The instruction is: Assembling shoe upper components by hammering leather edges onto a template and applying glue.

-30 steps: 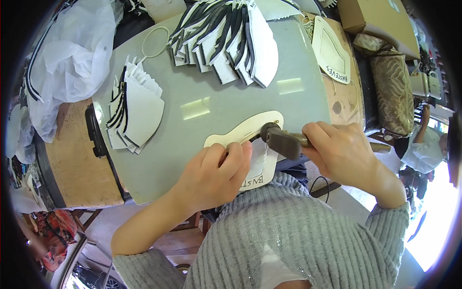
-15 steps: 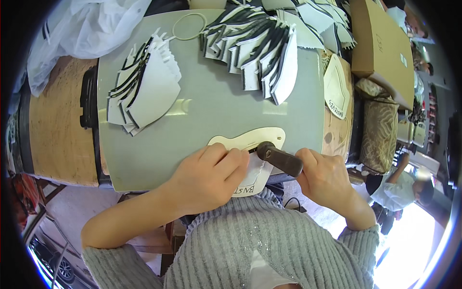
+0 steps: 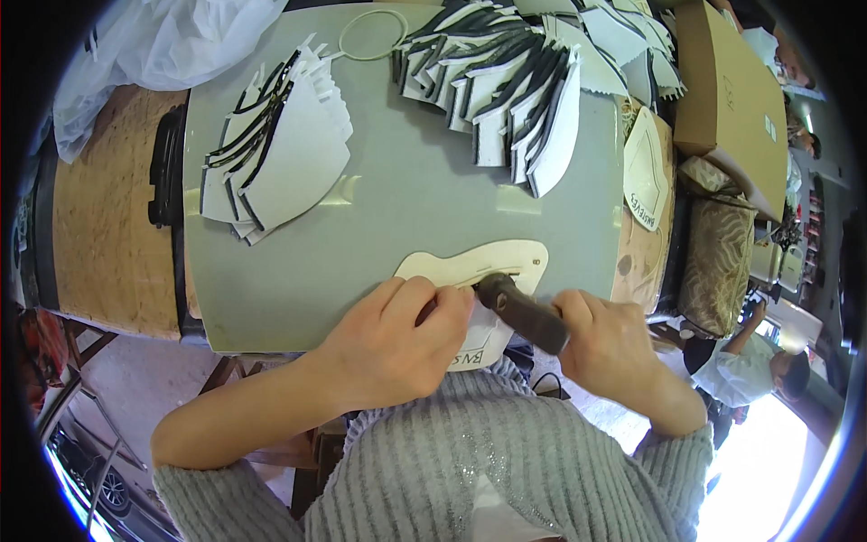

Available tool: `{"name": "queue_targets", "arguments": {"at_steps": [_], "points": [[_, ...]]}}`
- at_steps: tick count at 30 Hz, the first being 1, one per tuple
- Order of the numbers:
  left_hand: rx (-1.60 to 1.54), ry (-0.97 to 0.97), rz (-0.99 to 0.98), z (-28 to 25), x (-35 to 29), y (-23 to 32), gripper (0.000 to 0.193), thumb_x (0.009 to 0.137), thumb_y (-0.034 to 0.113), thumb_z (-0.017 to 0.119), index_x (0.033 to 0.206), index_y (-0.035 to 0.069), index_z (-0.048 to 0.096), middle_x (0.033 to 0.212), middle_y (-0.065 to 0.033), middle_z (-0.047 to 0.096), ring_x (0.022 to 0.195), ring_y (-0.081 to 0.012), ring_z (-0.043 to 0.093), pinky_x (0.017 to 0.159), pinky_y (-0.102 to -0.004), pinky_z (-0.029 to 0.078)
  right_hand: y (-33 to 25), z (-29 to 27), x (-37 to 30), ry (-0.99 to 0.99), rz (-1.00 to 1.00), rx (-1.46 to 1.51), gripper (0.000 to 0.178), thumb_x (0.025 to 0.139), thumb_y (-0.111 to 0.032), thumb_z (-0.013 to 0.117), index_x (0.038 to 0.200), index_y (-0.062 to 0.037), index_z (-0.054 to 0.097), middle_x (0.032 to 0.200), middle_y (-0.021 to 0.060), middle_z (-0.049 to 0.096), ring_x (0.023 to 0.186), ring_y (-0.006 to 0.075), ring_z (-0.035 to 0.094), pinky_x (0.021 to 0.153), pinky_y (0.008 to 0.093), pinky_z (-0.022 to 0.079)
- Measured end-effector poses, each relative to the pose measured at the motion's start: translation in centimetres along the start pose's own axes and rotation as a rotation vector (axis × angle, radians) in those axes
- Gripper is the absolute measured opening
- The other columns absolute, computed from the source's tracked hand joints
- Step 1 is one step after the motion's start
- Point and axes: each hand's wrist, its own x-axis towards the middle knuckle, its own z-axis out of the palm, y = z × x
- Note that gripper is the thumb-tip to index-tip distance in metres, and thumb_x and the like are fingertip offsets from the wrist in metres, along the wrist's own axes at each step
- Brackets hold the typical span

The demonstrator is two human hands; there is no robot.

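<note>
A cream template point(image 3: 470, 260) with a curved outline and slits lies at the table's near edge. Over its near side lies a white piece point(image 3: 481, 336), its lower part toward my body. My left hand point(image 3: 397, 339) rests there with thumb and fingers pinched on the white piece's edge, which the fingers mostly cover. My right hand point(image 3: 610, 348) is closed round the handle of a dark hammer point(image 3: 526, 316). The hammer's rounded end sits over the template, just right of my left fingertips; whether it touches is hard to tell.
Fanned stacks of white dark-edged pieces lie at the left point(image 3: 293, 149) and far middle point(image 3: 506, 99) of the grey board point(image 3: 388, 199). A pale ring point(image 3: 372, 36) lies between them. Another template point(image 3: 643, 181), a patterned pouch point(image 3: 720, 262) and a cardboard box point(image 3: 727, 99) stand right.
The hammer has tilted more steeply, its rounded end shifting slightly left toward my left fingertips. My left hand stays pinched in nearly the same place. The whole view has shifted slightly.
</note>
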Motion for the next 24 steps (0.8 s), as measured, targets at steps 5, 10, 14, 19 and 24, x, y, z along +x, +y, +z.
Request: {"name": "queue_targets", "arguments": {"at_steps": [5, 10, 14, 19, 24], "points": [[-0.008, 0.044, 0.0, 0.2, -0.7, -0.2, 0.027, 0.069, 0.005, 0.068, 0.094, -0.004, 0.068, 0.095, -0.008, 0.06, 0.077, -0.0203, 0.057, 0.061, -0.0298, 0.05, 0.6, -0.1, 0.3, 0.0, 0.049, -0.005, 0.028, 0.08, -0.023, 0.071, 0.078, -0.0065, 0.048, 0.063, 0.005, 0.049, 0.049, 0.0199, 0.055, 0.041, 0.0336, 0.041], [0.012, 0.07, 0.001, -0.3, -1.2, 0.1, 0.024, 0.068, 0.007, 0.069, 0.091, -0.001, 0.068, 0.094, -0.0069, 0.062, 0.079, -0.0205, 0.059, 0.063, -0.0298, 0.051, 0.7, 0.0, 0.9, -0.187, 0.026, -0.074, 0.029, 0.081, -0.024, 0.07, 0.078, -0.0063, 0.047, 0.061, 0.005, 0.049, 0.046, 0.0225, 0.054, 0.041, 0.0346, 0.041], [0.011, 0.082, 0.028, -0.5, -1.4, 0.0, 0.022, 0.067, 0.007, 0.07, 0.088, 0.001, 0.067, 0.093, -0.007, 0.063, 0.08, -0.0209, 0.06, 0.063, -0.0305, 0.052, 0.8, 0.1, 0.9, 0.13, 0.012, 0.122, 0.032, 0.085, -0.028, 0.068, 0.078, -0.007, 0.045, 0.062, 0.0048, 0.051, 0.046, 0.0225, 0.055, 0.041, 0.035, 0.04], [0.046, 0.12, 0.024, -0.2, -2.0, 0.1, 0.015, 0.066, 0.01, 0.066, 0.08, 0.006, 0.063, 0.091, -0.0051, 0.061, 0.084, -0.0188, 0.061, 0.071, -0.0281, 0.053, 1.1, 0.1, 1.8, -0.101, -0.043, -0.032, 0.032, 0.083, -0.031, 0.068, 0.079, -0.0069, 0.048, 0.061, 0.0041, 0.05, 0.046, 0.0203, 0.055, 0.04, 0.0335, 0.039], [0.036, 0.105, 0.063, -0.1, -3.1, 0.1, 0.016, 0.073, 0.016, 0.07, 0.084, 0.006, 0.065, 0.096, -0.0061, 0.063, 0.088, -0.0213, 0.062, 0.072, -0.0312, 0.054, 0.5, 0.2, 2.1, -0.264, -0.077, -0.17, 0.034, 0.085, -0.034, 0.067, 0.078, -0.0068, 0.048, 0.065, 0.0034, 0.052, 0.05, 0.0188, 0.057, 0.04, 0.0331, 0.04]]}}
